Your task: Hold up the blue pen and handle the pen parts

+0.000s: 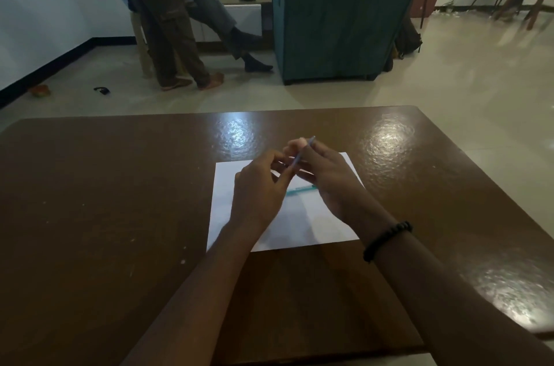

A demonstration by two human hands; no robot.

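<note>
Head view: right hand (pixel 326 183) and left hand (pixel 260 189) meet over paper (pixel 233 215), fingers of both curled, pinching thin rod (pixel 302 154); rod's long axis slants up and away from left fingers past right fingertips; teal pen (pixel 301 190) lies flat on paper between hands, just below; no containers; table (pixel 120 186) beneath.

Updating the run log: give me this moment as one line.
left hand: pinches thin blue stick | right hand: grips same stick | teal pen part: lies on white paper | paper: flat on brown table
</note>
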